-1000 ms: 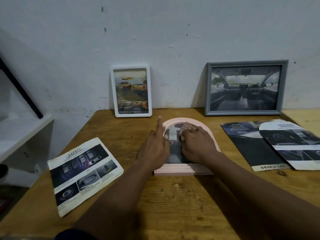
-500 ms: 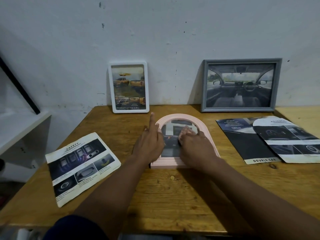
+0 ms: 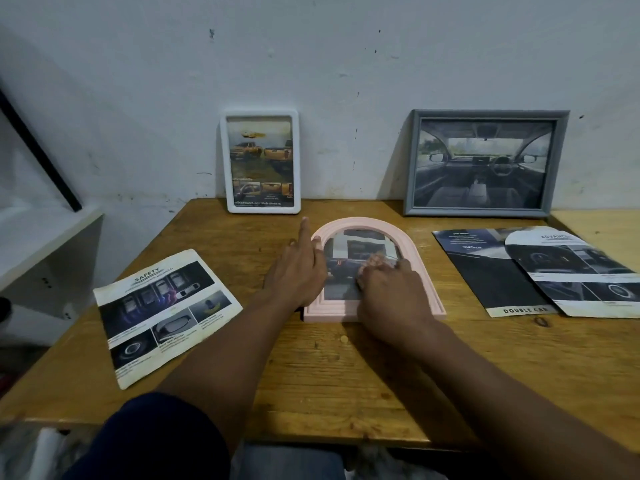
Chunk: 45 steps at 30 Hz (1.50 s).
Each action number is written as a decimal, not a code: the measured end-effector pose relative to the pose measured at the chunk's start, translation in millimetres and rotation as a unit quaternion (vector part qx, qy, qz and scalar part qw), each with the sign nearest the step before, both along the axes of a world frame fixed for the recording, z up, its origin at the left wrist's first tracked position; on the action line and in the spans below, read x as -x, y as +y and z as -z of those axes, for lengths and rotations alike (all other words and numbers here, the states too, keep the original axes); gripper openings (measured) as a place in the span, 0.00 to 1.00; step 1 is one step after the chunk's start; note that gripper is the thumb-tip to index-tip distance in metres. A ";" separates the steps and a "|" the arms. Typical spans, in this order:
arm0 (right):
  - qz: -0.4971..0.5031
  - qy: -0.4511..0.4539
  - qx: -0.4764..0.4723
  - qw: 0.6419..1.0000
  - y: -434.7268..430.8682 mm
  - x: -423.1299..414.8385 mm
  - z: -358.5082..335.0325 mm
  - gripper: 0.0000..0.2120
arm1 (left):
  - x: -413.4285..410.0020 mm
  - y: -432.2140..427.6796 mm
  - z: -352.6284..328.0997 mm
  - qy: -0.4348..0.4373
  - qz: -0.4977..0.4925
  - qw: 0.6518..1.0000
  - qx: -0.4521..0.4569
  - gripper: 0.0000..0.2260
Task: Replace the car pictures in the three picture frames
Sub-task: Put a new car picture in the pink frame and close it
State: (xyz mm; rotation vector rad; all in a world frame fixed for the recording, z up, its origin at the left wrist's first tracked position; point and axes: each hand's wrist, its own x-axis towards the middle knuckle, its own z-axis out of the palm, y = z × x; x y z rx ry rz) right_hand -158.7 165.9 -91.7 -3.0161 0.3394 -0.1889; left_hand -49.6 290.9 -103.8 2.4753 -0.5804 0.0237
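Note:
A pink arched frame (image 3: 420,258) lies flat in the middle of the wooden table (image 3: 346,375), with a dark car picture (image 3: 349,265) inside its opening. My left hand (image 3: 298,271) rests on the frame's left edge, index finger stretched out. My right hand (image 3: 391,292) presses its fingertips flat on the picture. A white frame (image 3: 261,164) with orange trucks and a grey frame (image 3: 485,164) with a car interior lean on the wall.
A "SAFETY" car leaflet (image 3: 166,310) lies on the table's left. Two overlapping car pictures (image 3: 540,268) lie on the right. A white shelf (image 3: 41,251) stands left of the table. A lighter table (image 3: 599,223) adjoins at far right.
My right hand has slid down toward me over the picture in the pink frame, uncovering its upper part. The view has pulled back a little. My left hand stays at the frame's left edge.

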 end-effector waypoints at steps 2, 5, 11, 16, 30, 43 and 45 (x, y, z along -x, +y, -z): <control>-0.023 -0.030 -0.023 0.999 28.2 -8.6 3.9 0.22 | -1.1 0.4 -0.4 0.007 -0.001 1.000 0.001 0.28; -0.095 -0.070 -0.086 0.989 30.6 -7.1 -4.9 0.13 | -1.7 1.0 -1.1 0.023 -0.007 1.000 0.004 0.28; -0.199 0.050 -0.158 0.966 -50.3 26.3 -19.9 0.17 | -3.7 0.7 1.5 -0.002 -0.007 1.000 0.010 0.27; -0.195 0.034 -0.060 0.978 -82.3 46.5 -31.7 0.13 | -6.0 -1.0 0.0 -0.034 0.005 0.999 -0.027 0.26; -0.020 0.054 -0.061 0.996 -117.0 -54.6 10.2 0.30 | 11.5 3.3 12.7 0.024 0.131 0.987 -0.086 0.35; -0.134 -0.016 -0.085 0.987 -3.3 81.1 12.7 0.33 | 15.5 -0.3 11.2 0.081 0.071 0.994 -0.029 0.34; -0.172 -0.005 -0.098 0.980 17.8 64.7 10.8 0.31 | 12.7 0.8 8.2 0.138 0.065 0.987 0.049 0.33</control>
